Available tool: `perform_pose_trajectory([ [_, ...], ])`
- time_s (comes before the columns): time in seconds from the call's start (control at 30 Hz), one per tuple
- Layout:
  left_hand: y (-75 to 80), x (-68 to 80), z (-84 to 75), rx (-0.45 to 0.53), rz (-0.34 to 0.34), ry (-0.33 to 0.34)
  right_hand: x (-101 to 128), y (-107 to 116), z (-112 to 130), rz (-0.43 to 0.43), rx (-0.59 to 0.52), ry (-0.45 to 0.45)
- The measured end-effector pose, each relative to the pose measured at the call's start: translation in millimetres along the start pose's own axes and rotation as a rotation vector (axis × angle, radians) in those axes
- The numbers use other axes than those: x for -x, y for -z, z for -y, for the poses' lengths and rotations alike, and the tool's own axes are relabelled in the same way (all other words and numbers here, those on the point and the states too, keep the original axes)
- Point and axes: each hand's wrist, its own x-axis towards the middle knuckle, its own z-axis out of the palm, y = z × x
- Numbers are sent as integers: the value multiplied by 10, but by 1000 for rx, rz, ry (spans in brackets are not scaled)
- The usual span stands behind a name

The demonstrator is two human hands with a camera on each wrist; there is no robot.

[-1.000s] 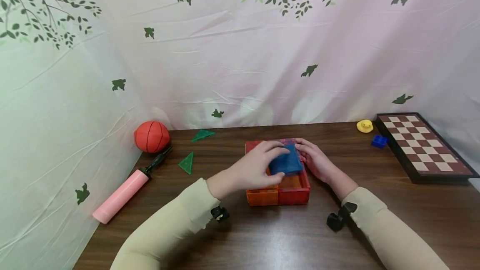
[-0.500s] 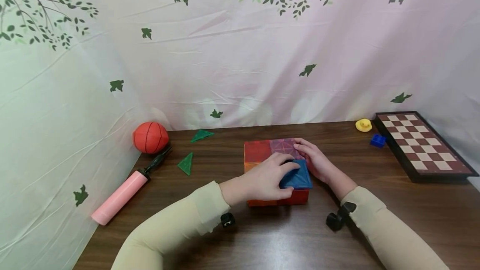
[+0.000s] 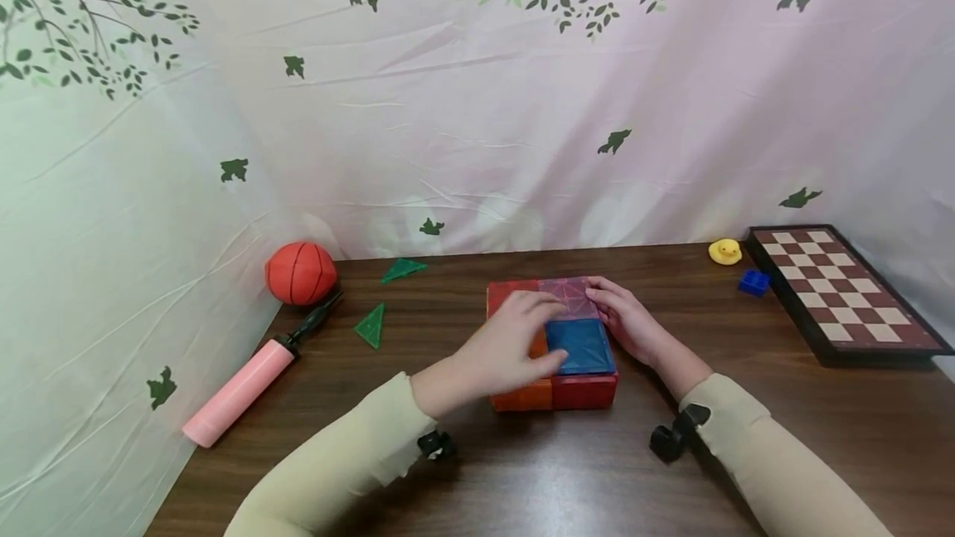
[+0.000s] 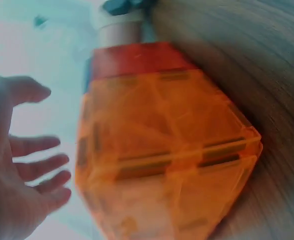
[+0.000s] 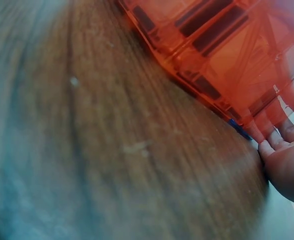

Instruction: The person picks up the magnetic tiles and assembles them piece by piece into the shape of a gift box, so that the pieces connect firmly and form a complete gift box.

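A low box of red and orange magnetic tiles (image 3: 554, 392) stands mid-table. A blue square tile (image 3: 580, 346) lies flat as the front right part of its top, with a pink tile (image 3: 570, 295) behind it. My left hand (image 3: 515, 338) is spread over the top's left half, fingers straight, holding nothing. In the left wrist view that hand (image 4: 22, 170) is open beside the orange tile wall (image 4: 162, 150). My right hand (image 3: 625, 320) lies with straight fingers against the box's right side. Its fingertips (image 5: 282, 150) touch the red wall (image 5: 227, 50) in the right wrist view.
An orange ball (image 3: 301, 272) and a pink pump (image 3: 246, 384) lie at the table's left edge. Two green triangle tiles (image 3: 370, 326) (image 3: 403, 268) lie left of the box. A yellow duck (image 3: 725, 251), a blue brick (image 3: 753, 281) and a chessboard (image 3: 843, 292) sit far right.
My left hand lowered the tilted blue tile flat onto the front right of the box top, released it and slid left. The right hand stayed against the box.
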Motion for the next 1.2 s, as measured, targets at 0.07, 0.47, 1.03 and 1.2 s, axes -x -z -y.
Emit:
perform_pose_trajectory([
  [0.07,35,135,54,78,-59,100,1,1,-6,-3,7,-5],
  [0.47,-253,731,314,381,-31,413,11,6,-11,-1,36,-7],
  [1.03,-275,826,607,512,-48,298,223,11,32,-29,76,-11],
  [1.2,-270,816,689,569,-81,304,365,43,50,-16,91,4],
])
